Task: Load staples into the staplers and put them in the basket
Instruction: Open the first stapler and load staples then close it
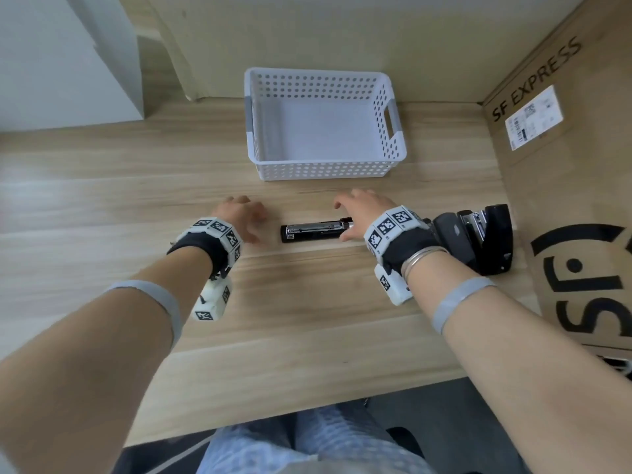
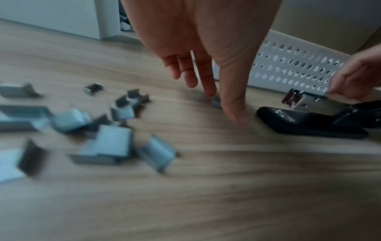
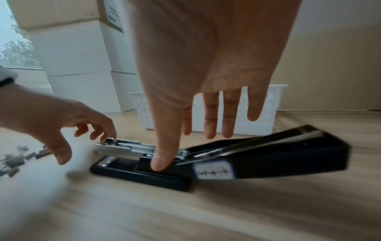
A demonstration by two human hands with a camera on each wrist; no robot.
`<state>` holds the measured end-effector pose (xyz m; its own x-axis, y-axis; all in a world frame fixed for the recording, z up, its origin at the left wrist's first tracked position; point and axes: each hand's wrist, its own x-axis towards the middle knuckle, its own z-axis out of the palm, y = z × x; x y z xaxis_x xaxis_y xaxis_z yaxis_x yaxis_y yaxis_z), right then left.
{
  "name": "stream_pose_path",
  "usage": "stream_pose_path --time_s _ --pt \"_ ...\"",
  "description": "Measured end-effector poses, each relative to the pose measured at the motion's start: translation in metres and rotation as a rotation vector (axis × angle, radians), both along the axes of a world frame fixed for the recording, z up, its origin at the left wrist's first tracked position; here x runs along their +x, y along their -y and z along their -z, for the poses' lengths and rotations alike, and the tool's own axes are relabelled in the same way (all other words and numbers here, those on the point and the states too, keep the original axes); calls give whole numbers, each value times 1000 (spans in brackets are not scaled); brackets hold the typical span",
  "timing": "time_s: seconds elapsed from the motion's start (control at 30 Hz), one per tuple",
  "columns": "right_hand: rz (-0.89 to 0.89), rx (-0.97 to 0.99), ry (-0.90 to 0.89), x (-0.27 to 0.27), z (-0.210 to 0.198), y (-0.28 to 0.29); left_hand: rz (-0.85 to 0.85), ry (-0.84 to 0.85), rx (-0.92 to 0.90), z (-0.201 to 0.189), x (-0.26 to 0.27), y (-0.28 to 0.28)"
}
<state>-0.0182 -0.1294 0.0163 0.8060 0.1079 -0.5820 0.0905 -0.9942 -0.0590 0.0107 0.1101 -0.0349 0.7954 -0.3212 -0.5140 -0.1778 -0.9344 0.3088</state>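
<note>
Right hand (image 3: 206, 68): fingers spread, thumb pinned the opened stapler (image 3: 216, 161) base.
Left hand (image 2: 204, 53): relaxed, held nothing, just beside the staple track.
Staples (image 2: 107, 140): scattered further left.
Basket (image 1: 321, 128): beyond both hands.
Risk: the lid could snap shut.

Two staplers (image 1: 313, 230) (image 1: 478, 239) (both open); one basket (image 1: 325, 171); staple strips (image 2: 111, 143), about a dozen.

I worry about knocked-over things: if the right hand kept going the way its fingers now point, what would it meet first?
Probably the white basket. The right hand hovers over the open stapler, fingers aimed away from the person, and only bare table shows between. Depth is unclear in the right wrist view.
</note>
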Motion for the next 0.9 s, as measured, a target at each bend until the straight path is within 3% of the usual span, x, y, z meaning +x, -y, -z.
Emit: stream_pose_path --time_s 0.2,0.43,0.67,0.9 --pt "-44 58 47 4 10 -22 -80 -7 -99 5 -6 1" --pt "-60 92 73 4 14 -31 -80 12 -45 6 -3 4" --pt "-17 246 42 11 9 -53 -75 98 -284 -10 -3 23" --pt "167 417 -35 12 2 -57 -23 180 -442 -16 -5 48"
